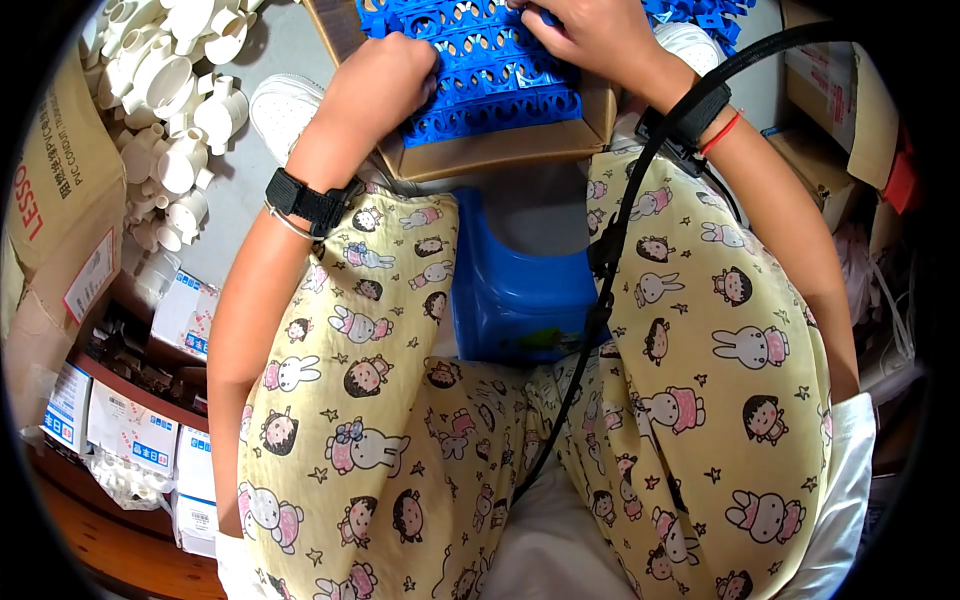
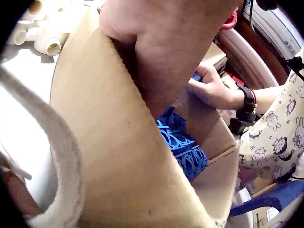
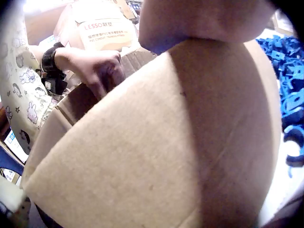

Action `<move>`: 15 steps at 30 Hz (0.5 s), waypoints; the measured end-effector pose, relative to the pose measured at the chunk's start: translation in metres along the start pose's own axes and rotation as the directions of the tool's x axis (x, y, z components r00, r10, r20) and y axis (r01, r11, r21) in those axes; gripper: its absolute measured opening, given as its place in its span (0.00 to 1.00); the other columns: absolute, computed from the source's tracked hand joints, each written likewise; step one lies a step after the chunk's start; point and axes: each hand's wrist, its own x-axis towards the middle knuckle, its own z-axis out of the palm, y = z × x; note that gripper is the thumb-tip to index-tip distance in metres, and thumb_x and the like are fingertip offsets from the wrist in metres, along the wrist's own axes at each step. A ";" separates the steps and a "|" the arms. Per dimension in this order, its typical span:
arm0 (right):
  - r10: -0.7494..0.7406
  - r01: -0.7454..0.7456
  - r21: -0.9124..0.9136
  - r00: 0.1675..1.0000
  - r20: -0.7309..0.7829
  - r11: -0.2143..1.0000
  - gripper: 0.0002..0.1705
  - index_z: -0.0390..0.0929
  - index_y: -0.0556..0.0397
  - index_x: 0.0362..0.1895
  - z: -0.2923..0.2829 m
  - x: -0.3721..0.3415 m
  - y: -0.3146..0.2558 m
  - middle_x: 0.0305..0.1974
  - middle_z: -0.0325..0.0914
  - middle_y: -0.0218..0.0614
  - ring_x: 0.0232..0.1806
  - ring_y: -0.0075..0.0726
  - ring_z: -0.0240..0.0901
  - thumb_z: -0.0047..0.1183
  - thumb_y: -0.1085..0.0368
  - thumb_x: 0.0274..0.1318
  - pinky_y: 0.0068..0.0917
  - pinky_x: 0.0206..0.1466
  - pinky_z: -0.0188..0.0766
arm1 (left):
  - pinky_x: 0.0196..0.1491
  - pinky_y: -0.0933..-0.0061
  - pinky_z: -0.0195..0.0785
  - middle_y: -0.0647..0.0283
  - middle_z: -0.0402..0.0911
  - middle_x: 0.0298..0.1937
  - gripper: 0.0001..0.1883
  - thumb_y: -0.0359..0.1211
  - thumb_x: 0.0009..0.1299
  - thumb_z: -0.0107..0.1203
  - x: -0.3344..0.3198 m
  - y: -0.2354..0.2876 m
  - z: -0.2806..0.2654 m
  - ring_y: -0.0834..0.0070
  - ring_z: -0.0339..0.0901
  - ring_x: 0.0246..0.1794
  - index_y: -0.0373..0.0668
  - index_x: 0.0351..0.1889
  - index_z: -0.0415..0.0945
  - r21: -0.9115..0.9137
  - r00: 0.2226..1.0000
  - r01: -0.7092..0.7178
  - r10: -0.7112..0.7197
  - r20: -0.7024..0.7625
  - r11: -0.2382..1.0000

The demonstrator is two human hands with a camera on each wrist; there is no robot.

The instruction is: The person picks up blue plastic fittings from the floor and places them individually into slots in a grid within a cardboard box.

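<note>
Grip unreadable both sides: left hand (image 1: 388, 85) curls near the left edge of the cardboard box (image 1: 500, 152), fingertips hidden. Blue plastic rows (image 1: 490, 103) lie inside, mid-box; right hand (image 1: 590, 38) sits toward the right edge. Uneven pushing could skew the rows.

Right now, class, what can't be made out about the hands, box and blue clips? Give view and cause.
Cardboard box: head view, far end cut off by the top edge.
Left hand: left wrist view, fingertips hidden by the box wall.
Right hand: head view, partly cut off by the top edge.
Blue plastic clips inside: right wrist view, mostly hidden by the box wall.
</note>
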 end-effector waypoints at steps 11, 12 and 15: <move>0.057 -0.065 0.020 0.960 0.273 0.998 0.06 0.73 0.50 0.28 0.004 -0.002 -0.011 0.26 0.72 0.38 0.28 0.48 0.74 0.51 0.63 0.50 0.42 0.31 0.71 | 0.40 0.57 0.74 0.50 0.80 0.29 0.07 0.30 0.59 0.59 0.004 -0.004 -0.001 0.53 0.79 0.32 0.41 0.35 0.81 -0.016 0.999 -0.053 0.053 -0.007 0.998; 0.092 -0.135 0.113 0.942 0.323 0.984 0.08 0.74 0.53 0.27 0.006 -0.001 -0.016 0.26 0.75 0.43 0.28 0.54 0.74 0.49 0.62 0.51 0.45 0.32 0.71 | 0.40 0.57 0.74 0.50 0.80 0.29 0.07 0.30 0.59 0.59 0.003 -0.004 -0.001 0.53 0.79 0.32 0.41 0.35 0.81 -0.017 0.999 -0.053 0.053 -0.007 0.998; 0.035 -0.040 0.007 0.938 0.346 0.999 0.05 0.76 0.52 0.30 0.036 -0.010 -0.017 0.30 0.78 0.40 0.31 0.46 0.78 0.49 0.65 0.51 0.39 0.32 0.75 | 0.40 0.58 0.74 0.50 0.80 0.29 0.06 0.30 0.59 0.58 0.003 -0.003 0.001 0.53 0.79 0.32 0.41 0.34 0.81 -0.018 0.999 -0.046 0.045 -0.021 0.999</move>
